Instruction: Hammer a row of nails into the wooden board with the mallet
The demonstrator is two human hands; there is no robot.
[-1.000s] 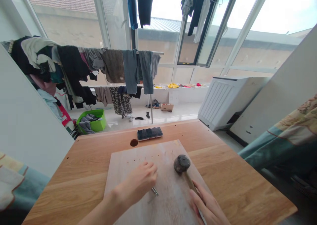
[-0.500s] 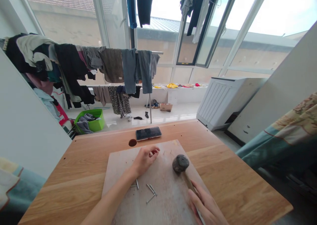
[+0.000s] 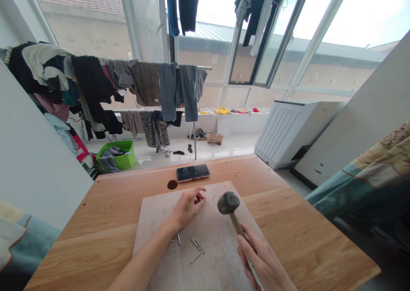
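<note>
Wooden handle (image 3: 236,225) stock of the mallet (image 3: 228,202) was enclosed by the wrapped fingers of the right hand (image 3: 261,257), at 4 o'clock from the left hand (image 3: 187,208). The dark mallet head was positioned over the board (image 3: 221,261), at 3 o'clock from the left hand. The left fingers were curled inward; whether they pinched anything could not be determined. Three loose nails (image 3: 196,257) lay on the board between 5 and 6 o'clock. Further nails (image 3: 178,239) lay beside the left forearm, between 6 and 7 o'clock. The board rested on the desk (image 3: 304,218). Beyond its far edge, a phone (image 3: 192,173) lay flat at 12 o'clock, just beside a round hole (image 3: 172,184) at 11 o'clock. Past the desk, a green basket (image 3: 128,159) containing cloth stood at 10 o'clock.
</note>
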